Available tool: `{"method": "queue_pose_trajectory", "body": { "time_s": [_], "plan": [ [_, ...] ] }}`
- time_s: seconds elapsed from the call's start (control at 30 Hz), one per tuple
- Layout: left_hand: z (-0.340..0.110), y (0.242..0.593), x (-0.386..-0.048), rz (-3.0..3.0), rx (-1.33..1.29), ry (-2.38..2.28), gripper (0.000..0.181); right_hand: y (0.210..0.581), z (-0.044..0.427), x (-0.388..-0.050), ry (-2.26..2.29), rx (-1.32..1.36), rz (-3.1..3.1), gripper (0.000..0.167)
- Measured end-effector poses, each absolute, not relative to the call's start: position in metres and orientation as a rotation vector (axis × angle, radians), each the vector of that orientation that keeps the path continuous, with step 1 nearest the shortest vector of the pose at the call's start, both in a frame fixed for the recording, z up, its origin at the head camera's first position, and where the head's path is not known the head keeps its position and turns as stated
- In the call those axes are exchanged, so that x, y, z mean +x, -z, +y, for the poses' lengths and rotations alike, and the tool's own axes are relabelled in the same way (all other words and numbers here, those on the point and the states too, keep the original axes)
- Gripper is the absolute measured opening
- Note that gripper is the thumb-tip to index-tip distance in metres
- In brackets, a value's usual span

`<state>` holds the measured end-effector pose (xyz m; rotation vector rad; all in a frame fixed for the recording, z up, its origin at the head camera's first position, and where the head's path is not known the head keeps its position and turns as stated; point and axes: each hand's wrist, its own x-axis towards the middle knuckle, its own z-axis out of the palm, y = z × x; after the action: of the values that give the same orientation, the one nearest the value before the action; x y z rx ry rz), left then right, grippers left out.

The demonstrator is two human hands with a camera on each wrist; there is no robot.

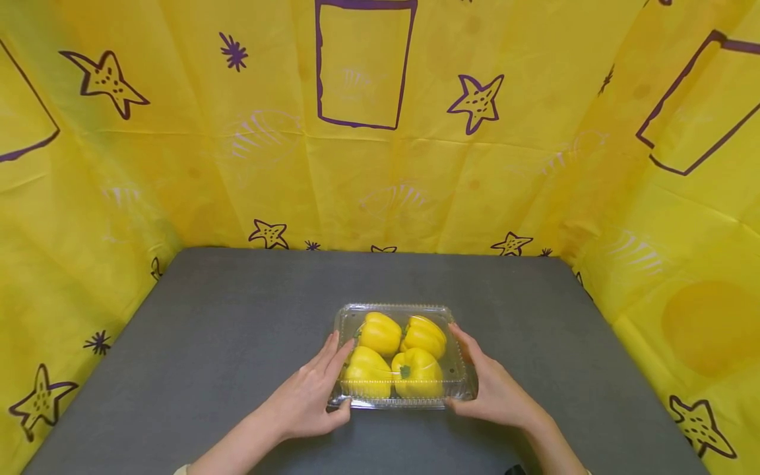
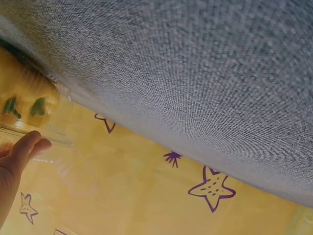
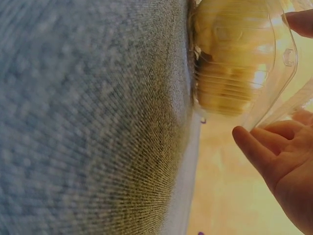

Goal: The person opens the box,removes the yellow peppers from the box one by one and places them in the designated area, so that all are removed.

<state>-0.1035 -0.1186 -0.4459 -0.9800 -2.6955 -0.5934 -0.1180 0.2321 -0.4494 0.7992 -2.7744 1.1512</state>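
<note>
A clear plastic box [image 1: 457, 379] with a ridged rim holds several yellow bell peppers [image 1: 380, 334] under its transparent lid. The left hand [image 1: 305, 396] holds the box's left side, its thumb at the near corner and its fingers along the edge. On the opposite side the right hand [image 1: 495, 392] grips the box between thumb and fingers. Green stems show through the plastic box [image 2: 36, 93] in the left wrist view, beside the left hand [image 2: 17, 164]. In the right wrist view the fingertips of the right hand [image 3: 293, 171] touch the rim of the box [image 3: 271, 93].
The box is near the front middle of a grey cloth-covered table [image 1: 237, 316]. Yellow curtains [image 1: 415, 165] with purple drawings of stars enclose the table's back and both sides. A small black object [image 1: 515, 470] shows at the bottom edge, by the right forearm.
</note>
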Motion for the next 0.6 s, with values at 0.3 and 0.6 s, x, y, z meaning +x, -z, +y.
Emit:
{"method": "queue_pose_trajectory", "body": {
  "time_s": [0.3, 0.6],
  "plan": [
    [-0.1200, 0.4430, -0.1053, -2.702, -1.005, 0.584, 0.087, 0.4474, 0.2348, -0.1195, -1.155, 0.835, -2.785, 0.113],
    [-0.1214, 0.4427, -0.1062, -2.717, -1.008, 0.636, 0.085, 0.4487, 0.2350, -0.1202, -1.172, 0.859, -2.773, 0.109]
  ]
}}
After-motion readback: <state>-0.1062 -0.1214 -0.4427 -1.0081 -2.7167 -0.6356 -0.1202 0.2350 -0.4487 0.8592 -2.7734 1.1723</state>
